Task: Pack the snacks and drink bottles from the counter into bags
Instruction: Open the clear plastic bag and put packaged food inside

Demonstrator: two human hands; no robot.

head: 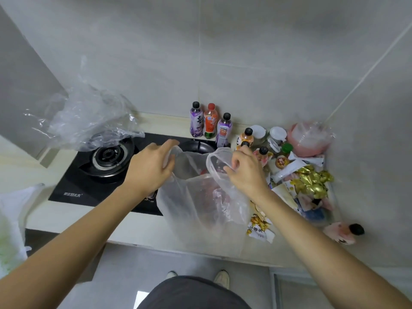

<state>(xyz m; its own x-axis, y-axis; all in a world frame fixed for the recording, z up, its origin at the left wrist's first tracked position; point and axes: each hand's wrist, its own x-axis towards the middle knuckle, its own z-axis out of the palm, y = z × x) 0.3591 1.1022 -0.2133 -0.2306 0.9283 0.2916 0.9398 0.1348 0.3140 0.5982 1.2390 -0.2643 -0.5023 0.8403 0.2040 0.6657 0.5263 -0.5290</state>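
A translucent plastic bag [200, 197] stands on the surface beside the stove [104, 170], reddish contents showing through. The left hand [151, 168] and right hand [245, 172] each pinch a handle, holding its mouth apart. Bottles [209, 121] and snacks [310, 184] crowd the right.

A translucent plastic bag [200, 197] stands open at the counter's front edge, reddish items inside. Drink bottles [210, 123] stand upright along the back edge; snack packets [307, 186] are heaped in the right corner.
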